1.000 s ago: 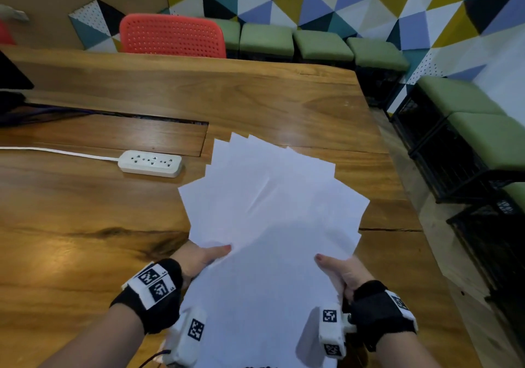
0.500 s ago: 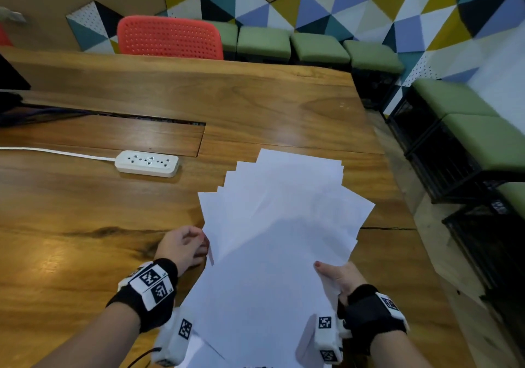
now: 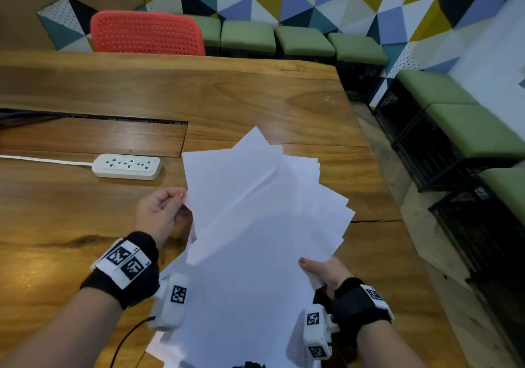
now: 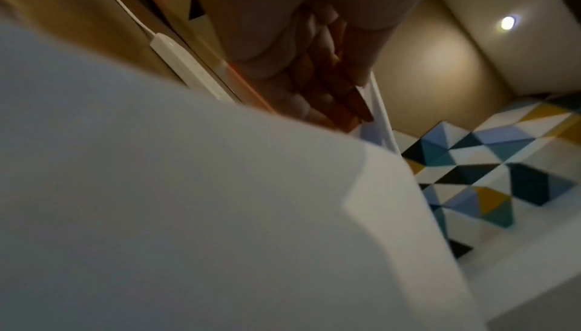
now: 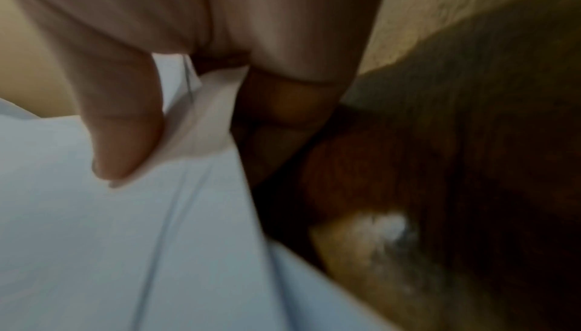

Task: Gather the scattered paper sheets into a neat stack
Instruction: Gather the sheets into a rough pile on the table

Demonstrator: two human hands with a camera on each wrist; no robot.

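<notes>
A fanned bundle of white paper sheets [image 3: 255, 225] is held over the wooden table [image 3: 227, 97], its corners splayed toward the far right. My left hand [image 3: 162, 211] is at the bundle's left edge, fingers curled and pinching the edge of the sheets [image 4: 188, 212]. My right hand [image 3: 321, 271] grips the lower right edge, with the thumb [image 5: 125, 125] pressed on top of the sheets [image 5: 125, 249] and the fingers underneath. The near end of the bundle runs out of the bottom of the head view.
A white power strip [image 3: 127, 166] with its cord lies left of the papers. A cable slot [image 3: 85, 117] crosses the table behind it. A red chair [image 3: 147, 33] and green stools [image 3: 304, 40] stand beyond the far edge. The table's right edge is close to my right hand.
My left hand has let go of the bottom left corner and moved up along the left edge. The wide fan has narrowed and swung to the right. My right hand has kept its grip.
</notes>
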